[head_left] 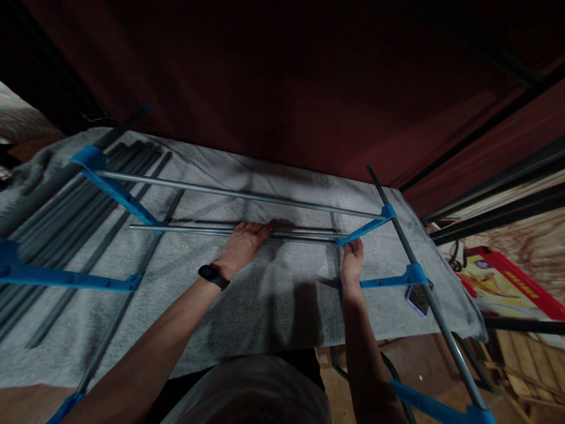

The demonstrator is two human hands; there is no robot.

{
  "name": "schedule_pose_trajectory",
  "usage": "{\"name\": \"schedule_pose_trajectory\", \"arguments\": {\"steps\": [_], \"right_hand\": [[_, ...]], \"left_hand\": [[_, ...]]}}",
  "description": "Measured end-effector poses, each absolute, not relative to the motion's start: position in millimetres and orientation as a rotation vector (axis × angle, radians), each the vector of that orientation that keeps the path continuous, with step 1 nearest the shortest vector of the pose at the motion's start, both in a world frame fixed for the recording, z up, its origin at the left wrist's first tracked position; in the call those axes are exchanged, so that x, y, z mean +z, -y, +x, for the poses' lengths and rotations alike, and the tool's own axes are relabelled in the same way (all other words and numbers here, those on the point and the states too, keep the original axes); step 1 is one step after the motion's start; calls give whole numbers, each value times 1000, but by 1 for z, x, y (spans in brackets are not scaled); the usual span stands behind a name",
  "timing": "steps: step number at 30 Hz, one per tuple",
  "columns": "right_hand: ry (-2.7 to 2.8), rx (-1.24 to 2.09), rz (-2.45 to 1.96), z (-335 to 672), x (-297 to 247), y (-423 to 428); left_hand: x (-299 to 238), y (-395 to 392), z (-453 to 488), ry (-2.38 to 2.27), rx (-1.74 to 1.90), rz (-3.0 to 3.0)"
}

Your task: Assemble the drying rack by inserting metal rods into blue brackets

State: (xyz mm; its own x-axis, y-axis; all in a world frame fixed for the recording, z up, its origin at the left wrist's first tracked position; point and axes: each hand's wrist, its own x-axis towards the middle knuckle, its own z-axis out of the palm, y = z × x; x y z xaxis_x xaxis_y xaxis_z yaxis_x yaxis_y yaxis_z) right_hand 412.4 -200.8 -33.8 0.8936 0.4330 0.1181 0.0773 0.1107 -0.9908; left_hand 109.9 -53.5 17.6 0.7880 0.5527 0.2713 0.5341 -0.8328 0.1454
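Observation:
My left hand (245, 244) is closed over a thin grey metal rod (194, 229) near its middle. The rod's left end sticks out past a blue plastic bracket (126, 197). At the rod's right end, my right hand (352, 259) grips the lower end of another blue bracket (368, 227); its fingertips are partly hidden. A second thin rod (247, 195) runs between the two brackets farther back. Thicker grey tubes form side posts: a right post (404, 238) and a left post (117, 312), with the brackets on them.
Several loose grey tubes (83, 215) lie at the left on a grey cloth-covered surface (273, 294). A phone (418, 299) rests beneath the right post. Beyond the right edge is a red and yellow box (507, 285). A dark red curtain (265, 88) hangs behind.

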Motion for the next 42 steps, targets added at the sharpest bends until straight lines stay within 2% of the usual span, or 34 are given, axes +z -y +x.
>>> {"name": "schedule_pose_trajectory", "arguments": {"steps": [21, 42], "right_hand": [[552, 257, -1569, 415, -37, 204], [585, 238, -1580, 412, -37, 207]], "left_hand": [[18, 51, 110, -836, 563, 2902], [29, 49, 116, -864, 500, 2940]]}}
